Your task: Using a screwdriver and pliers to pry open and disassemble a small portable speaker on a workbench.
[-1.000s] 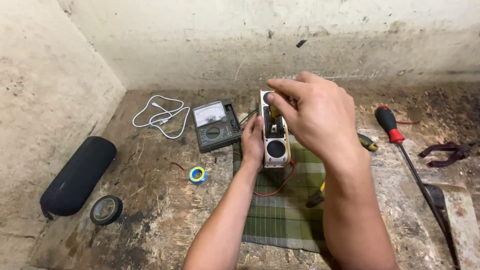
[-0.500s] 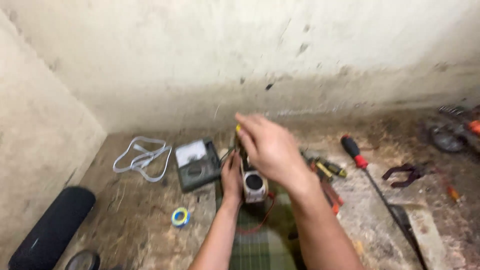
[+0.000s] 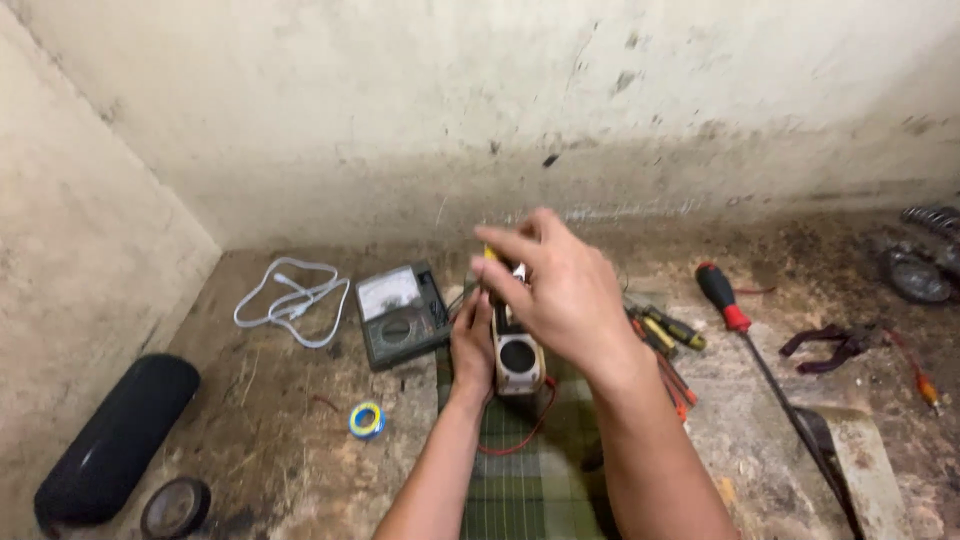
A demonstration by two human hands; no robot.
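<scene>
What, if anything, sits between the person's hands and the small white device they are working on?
Nothing visible. The left hand grips the small white device from its left side, touching it. The right hand is directly above it, pinching a yellow-handled tool at the device's top end.

multimeter [image 3: 403,314], white cable [image 3: 291,300], tape roll [image 3: 367,420]

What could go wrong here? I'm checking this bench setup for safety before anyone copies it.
The left hand alone props the small white device upright while the right hand works a yellow-handled tool at its top; a slip could jab the fingers. The red wire trailing over the green cloth could snag and tip the device.
</scene>
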